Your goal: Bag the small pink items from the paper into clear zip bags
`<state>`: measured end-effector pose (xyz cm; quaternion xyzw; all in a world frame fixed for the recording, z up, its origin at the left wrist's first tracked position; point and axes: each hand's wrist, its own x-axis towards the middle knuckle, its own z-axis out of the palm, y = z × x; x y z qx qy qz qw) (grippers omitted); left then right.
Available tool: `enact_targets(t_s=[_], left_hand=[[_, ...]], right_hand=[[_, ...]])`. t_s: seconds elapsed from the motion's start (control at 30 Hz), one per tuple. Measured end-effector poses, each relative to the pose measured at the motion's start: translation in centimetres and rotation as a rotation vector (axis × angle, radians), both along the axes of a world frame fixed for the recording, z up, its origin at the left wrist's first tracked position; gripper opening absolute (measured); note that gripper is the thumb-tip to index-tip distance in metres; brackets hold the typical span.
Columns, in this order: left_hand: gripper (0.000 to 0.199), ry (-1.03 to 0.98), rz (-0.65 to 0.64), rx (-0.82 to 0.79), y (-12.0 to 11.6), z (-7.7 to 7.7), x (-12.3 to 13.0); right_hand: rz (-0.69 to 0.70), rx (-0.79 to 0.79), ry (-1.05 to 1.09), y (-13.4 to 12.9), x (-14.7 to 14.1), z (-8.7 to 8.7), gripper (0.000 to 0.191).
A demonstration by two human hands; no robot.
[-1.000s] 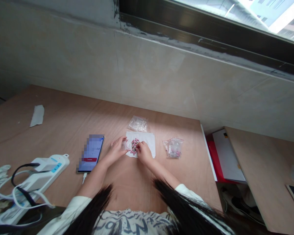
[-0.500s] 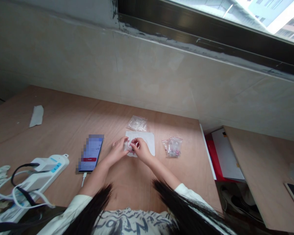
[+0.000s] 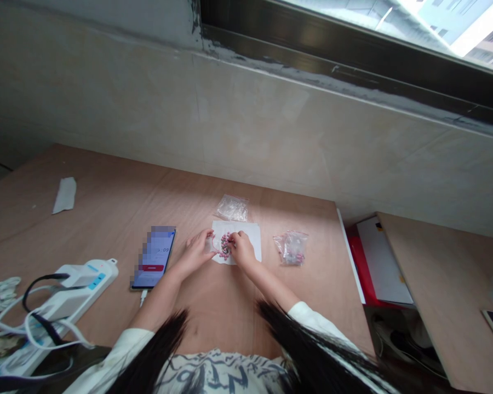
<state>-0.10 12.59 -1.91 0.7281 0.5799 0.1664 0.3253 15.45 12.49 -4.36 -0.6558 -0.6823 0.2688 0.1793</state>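
Note:
My left hand (image 3: pixel 196 249) is closed on a small clear plastic bag (image 3: pixel 210 244) with a pinkish-red line at its mouth, held over the left edge of a white sheet of paper (image 3: pixel 253 234). On that sheet, just right of the bag, lies a loose pile of small pink and dark beads (image 3: pixel 224 247). My right hand (image 3: pixel 242 250) reaches into the right side of the pile with its fingertips pinched together. Whatever is between those fingertips is too small to make out.
Behind the paper lies a clear bag (image 3: pixel 232 208); to its right is another bag (image 3: pixel 291 249) with pinkish pieces inside. A phone (image 3: pixel 154 260) on a cable and a white power strip (image 3: pixel 82 282) with tangled cords are at left. A second tabletop (image 3: pixel 443 273) stands at right.
My right hand has moved from the mouth of the small bag rightward to the beads, which now show more fully. My left hand stays in place with the bag.

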Motion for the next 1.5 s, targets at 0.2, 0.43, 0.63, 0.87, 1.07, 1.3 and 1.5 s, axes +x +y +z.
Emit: enact_targets(t_s=[0.2,0.43,0.63,0.87,1.07,1.3,1.5], left_hand=[[0.048,0.008,0.006,-0.01,0.1,0.1,0.1],[0.049,0.01,0.008,-0.006,0.0,-0.3,0.2],[0.048,0.025,-0.003,0.0,0.1,-0.4,0.8],[0.049,0.011,-0.003,0.015,0.2,-0.5,0.5],[0.049,0.011,-0.002,0.012,0.2,-0.4,0.4],[0.049,0.006,0.004,0.008,0.1,-0.4,0.4],[0.048,0.01,0.003,0.005,0.2,-0.6,0.7]], right_hand=[[-0.003,-0.006,-0.045,-0.2,0.4,0.0,0.009],[-0.019,-0.033,0.018,0.0,1.1,0.3,0.004],[-0.043,0.015,0.291,0.3,-0.4,1.7,0.003],[-0.114,-0.051,0.105,0.1,-0.1,0.8,0.005],[-0.04,-0.08,0.01,0.0,0.2,0.4,0.009],[-0.031,-0.041,0.053,0.0,0.0,0.4,0.009],[-0.018,-0.014,0.342,0.1,-0.6,1.5,0.009]])
